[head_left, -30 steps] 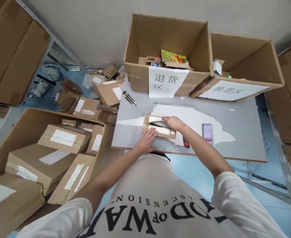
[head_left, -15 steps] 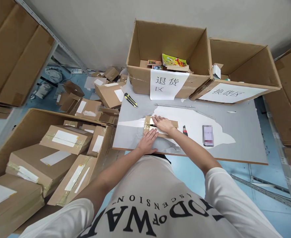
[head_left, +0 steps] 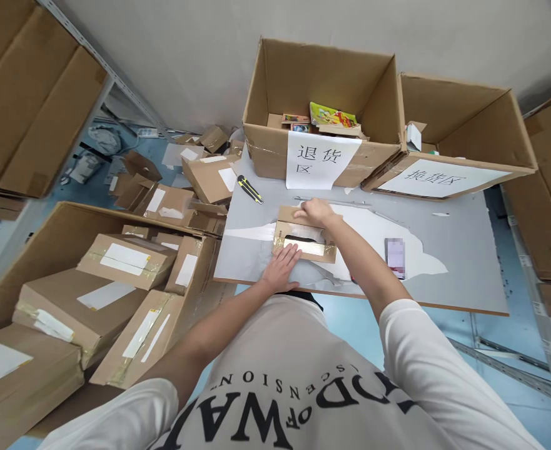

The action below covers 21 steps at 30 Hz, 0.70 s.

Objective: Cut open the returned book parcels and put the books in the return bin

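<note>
Left hand (head_left: 282,269) presses small parcel (head_left: 306,240); grey table (head_left: 463,250) peeling.

- This is a parcel warehouse or returns-sorting room, not a home or shop front.
- Two big open cartons stand along the far edge of the grey surface (head_left: 444,250), each with a paper sign taped to its front: the left carton (head_left: 322,94) reads "退货区", the right carton (head_left: 463,125) "换货区".
- Sealed parcels (head_left: 125,259) with white shipping labels fill a large box on the floor by the surface's left edge.
- Torn, emptied cartons (head_left: 172,187) litter the blue floor (head_left: 388,325).
- A box cutter (head_left: 249,189) lies near the surface's far left corner.
- Metal shelving (head_left: 129,94) with stacked cartons lines the left wall.
</note>
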Available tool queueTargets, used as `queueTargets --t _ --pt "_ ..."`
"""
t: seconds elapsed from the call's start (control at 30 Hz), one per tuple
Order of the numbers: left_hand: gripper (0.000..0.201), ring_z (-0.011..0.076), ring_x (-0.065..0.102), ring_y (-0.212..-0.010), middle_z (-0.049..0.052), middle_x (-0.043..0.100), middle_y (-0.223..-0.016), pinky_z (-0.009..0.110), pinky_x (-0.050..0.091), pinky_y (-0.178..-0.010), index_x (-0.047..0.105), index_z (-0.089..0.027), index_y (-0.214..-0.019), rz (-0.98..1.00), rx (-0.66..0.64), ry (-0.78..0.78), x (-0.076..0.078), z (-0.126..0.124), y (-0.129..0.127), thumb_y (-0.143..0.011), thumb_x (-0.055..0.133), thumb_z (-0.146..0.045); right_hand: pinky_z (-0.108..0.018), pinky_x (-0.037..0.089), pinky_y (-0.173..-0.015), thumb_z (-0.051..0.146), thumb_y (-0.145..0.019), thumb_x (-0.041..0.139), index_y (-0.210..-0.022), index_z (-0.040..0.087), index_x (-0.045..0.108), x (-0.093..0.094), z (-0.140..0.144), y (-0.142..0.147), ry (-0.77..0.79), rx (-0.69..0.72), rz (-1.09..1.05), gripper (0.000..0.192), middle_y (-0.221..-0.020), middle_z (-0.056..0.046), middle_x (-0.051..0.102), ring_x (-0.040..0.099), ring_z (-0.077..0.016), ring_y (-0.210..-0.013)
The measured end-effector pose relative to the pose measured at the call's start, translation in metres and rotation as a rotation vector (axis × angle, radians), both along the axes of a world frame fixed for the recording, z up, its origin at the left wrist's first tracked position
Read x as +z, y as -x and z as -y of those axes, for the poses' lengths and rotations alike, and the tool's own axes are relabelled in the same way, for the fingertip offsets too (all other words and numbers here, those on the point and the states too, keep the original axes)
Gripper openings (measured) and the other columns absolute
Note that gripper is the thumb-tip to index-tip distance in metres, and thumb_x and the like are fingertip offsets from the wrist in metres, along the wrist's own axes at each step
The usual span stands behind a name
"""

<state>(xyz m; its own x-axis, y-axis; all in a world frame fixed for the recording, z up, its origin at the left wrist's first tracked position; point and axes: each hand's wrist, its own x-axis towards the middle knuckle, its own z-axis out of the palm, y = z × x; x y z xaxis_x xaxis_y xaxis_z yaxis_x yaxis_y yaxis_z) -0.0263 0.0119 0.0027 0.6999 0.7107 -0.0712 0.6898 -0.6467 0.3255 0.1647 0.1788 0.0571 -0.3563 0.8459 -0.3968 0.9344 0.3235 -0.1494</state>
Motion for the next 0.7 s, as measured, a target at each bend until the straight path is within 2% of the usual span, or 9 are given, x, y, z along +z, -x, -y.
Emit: queueTargets --t 0.1,0.2,0.27,0.37,0.47,0.5,0.57,0.63,0.7 --pt "0.104 0.0293 0.009 -0.143 0.015 0.018 -0.153 0.045 0.011 -0.114 0.015 -0.013 -0.147 -0.011 0.004 0.005 0.000 0.000 -0.001 -0.067 0.065 -0.057 -0.038 0.041 -0.081 0.065 -0.087 0.033 -0.108 0.011 0.059 -0.017 0.004 -0.017 -0.091 -0.251 0.078 0.063 -0.102 -0.019 0.066 0.060 -0.0310 -0.097" --pt "0.103 0.0295 0.008 -0.143 0.016 0.017 -0.153 0.046 0.012 -0.114 0.015 -0.012 -0.147 -0.009 0.006 0.015 0.000 0.000 -0.002 -0.067 0.065 -0.056 -0.039 0.040 -0.084 0.054 -0.092 0.034 -0.117 0.012 0.054 -0.027 0.016 -0.029 -0.167 -0.355 -0.013 0.053 -0.110 -0.017 0.063 0.057 -0.0291 -0.101" --pt "0.097 0.0291 0.010 -0.142 0.015 0.019 -0.153 0.046 0.014 -0.113 0.017 -0.012 -0.146 0.007 0.004 0.024 0.000 -0.002 -0.001 -0.070 0.064 -0.051 -0.039 0.038 -0.087 0.043 -0.095 0.032 -0.121 0.012 0.052 -0.027 0.027 -0.033 -0.280 -0.322 -0.097 0.045 -0.117 -0.017 0.059 0.052 -0.0281 -0.106" --pt "0.074 0.0259 0.020 -0.141 0.013 0.028 -0.150 0.043 0.021 -0.112 0.027 -0.014 -0.143 0.063 -0.005 0.028 0.004 -0.010 0.008 -0.079 0.057 -0.036 -0.041 0.032 -0.095 0.026 -0.096 0.026 -0.122 0.016 0.053 -0.019 0.053 -0.033 -0.426 -0.193 -0.165 0.039 -0.129 -0.014 0.050 0.043 -0.0273 -0.115" --pt "0.060 0.0239 0.031 -0.136 0.012 0.038 -0.146 0.040 0.029 -0.110 0.036 -0.017 -0.139 0.138 0.031 0.010 0.010 -0.031 0.025 -0.082 0.054 -0.030 -0.041 0.030 -0.095 0.025 -0.095 0.027 -0.119 0.019 0.056 -0.012 0.088 -0.033 -0.349 -0.006 -0.193 0.038 -0.125 -0.013 0.052 0.042 -0.0271 -0.113" --pt "0.063 0.0248 0.032 -0.135 0.012 0.038 -0.145 0.041 0.030 -0.109 0.036 -0.017 -0.139 0.162 0.052 0.004 0.012 -0.040 0.032 -0.081 0.057 -0.033 -0.041 0.030 -0.094 0.030 -0.095 0.030 -0.120 0.018 0.056 -0.011 0.099 -0.033 -0.292 0.058 -0.207 0.038 -0.122 -0.014 0.053 0.044 -0.0274 -0.110" --pt "0.083 0.0280 0.029 -0.137 0.014 0.036 -0.146 0.044 0.029 -0.110 0.030 -0.016 -0.142 0.202 0.073 0.004 0.014 -0.061 0.045 -0.072 0.067 -0.042 -0.041 0.031 -0.093 0.043 -0.092 0.039 -0.126 0.016 0.052 -0.010 0.117 -0.032 -0.204 0.119 -0.231 0.045 -0.120 -0.015 0.053 0.045 -0.0286 -0.108" --pt "0.104 0.0307 0.024 -0.139 0.017 0.030 -0.148 0.045 0.029 -0.111 0.021 -0.013 -0.145 0.218 0.037 0.037 0.012 -0.083 0.055 -0.063 0.075 -0.047 -0.042 0.030 -0.095 0.052 -0.087 0.045 -0.133 0.014 0.044 -0.009 0.125 -0.029 -0.180 0.090 -0.237 0.060 -0.125 -0.017 0.050 0.043 -0.0304 -0.112" --pt "0.115 0.0319 0.023 -0.139 0.019 0.027 -0.149 0.045 0.031 -0.110 0.016 -0.011 -0.146 0.215 -0.006 0.098 0.008 -0.101 0.060 -0.057 0.079 -0.048 -0.042 0.028 -0.097 0.055 -0.084 0.049 -0.136 0.013 0.041 -0.008 0.124 -0.022 -0.170 0.060 -0.234 0.067 -0.127 -0.017 0.049 0.042 -0.0309 -0.113"
